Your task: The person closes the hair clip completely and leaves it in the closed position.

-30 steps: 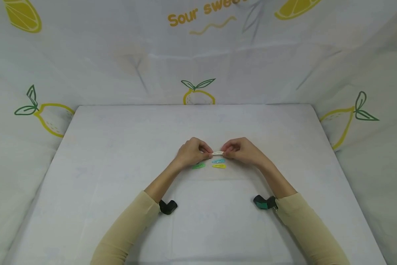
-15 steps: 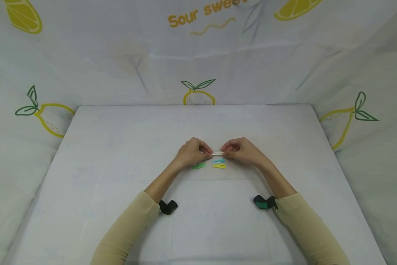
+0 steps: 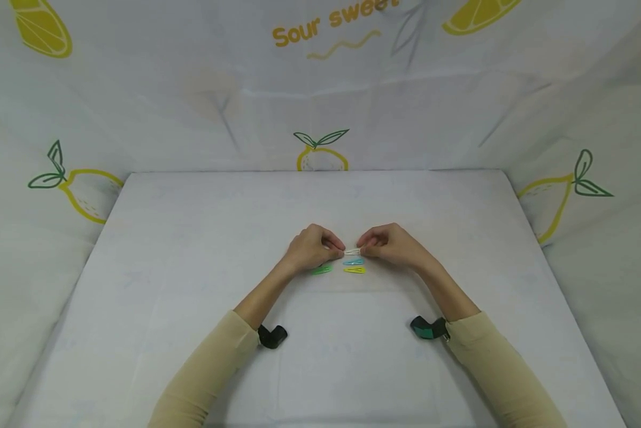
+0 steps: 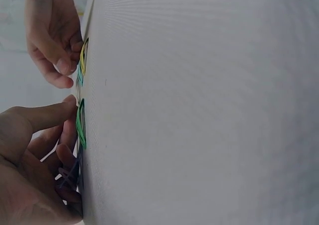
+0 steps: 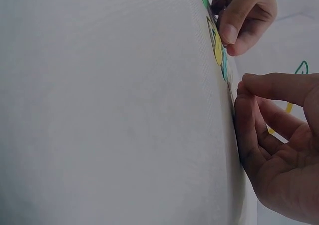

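A white snap hair clip lies crosswise between the two hands. My left hand pinches its left end and my right hand its right end; the fingertips hide both ends. Just in front of it lie a blue hair clip and a yellow hair clip, one below the other. A green hair clip lies beside them, under the heel of the left hand. In the left wrist view, a dark purple clip-like thing shows beneath the left hand's curled fingers, partly hidden.
A white cloth covers the table. White curtains printed with lemons stand at the back and sides. A black wrist camera juts inward from the left sleeve, and another wrist camera from the right one.
The white hair clip has come slightly toward the blue one and now sits closer above it. Both hands stay at its ends. The coloured clips have not visibly moved.
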`<move>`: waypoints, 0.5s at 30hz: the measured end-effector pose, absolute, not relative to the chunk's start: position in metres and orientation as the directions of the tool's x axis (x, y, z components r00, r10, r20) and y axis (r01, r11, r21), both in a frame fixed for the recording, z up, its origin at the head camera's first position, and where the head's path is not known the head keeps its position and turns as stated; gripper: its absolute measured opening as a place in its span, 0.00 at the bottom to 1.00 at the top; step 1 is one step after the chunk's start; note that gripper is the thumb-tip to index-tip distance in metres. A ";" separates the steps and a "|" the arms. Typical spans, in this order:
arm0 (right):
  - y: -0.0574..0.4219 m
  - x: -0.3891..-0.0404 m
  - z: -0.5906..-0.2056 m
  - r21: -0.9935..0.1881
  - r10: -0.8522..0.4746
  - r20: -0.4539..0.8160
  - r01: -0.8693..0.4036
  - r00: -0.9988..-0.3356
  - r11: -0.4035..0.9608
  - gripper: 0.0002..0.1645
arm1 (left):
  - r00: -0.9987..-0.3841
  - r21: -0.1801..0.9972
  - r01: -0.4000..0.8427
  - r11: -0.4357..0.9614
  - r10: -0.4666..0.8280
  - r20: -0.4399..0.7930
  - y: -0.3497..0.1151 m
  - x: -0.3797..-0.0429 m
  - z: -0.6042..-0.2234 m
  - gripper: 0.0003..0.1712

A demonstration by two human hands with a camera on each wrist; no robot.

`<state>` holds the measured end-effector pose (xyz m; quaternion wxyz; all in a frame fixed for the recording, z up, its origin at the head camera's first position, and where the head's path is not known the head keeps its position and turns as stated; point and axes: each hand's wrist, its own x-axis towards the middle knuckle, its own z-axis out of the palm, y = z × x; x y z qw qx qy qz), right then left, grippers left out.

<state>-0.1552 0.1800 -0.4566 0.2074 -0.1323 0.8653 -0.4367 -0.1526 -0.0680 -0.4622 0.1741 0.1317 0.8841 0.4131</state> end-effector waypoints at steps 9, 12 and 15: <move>0.179 -0.155 -0.457 -0.808 -0.412 -0.249 -0.046 -0.877 0.587 0.13 | -0.905 0.780 0.089 0.619 0.378 -0.197 -0.068 -0.151 -0.463 0.04; 0.179 -0.155 -0.457 -0.807 -0.406 -0.251 -0.042 -0.879 0.590 0.12 | -0.904 0.782 0.087 0.617 0.379 -0.198 -0.068 -0.152 -0.462 0.04; 0.179 -0.155 -0.457 -0.804 -0.401 -0.252 -0.040 -0.880 0.593 0.11 | -0.904 0.782 0.086 0.617 0.377 -0.199 -0.068 -0.152 -0.462 0.04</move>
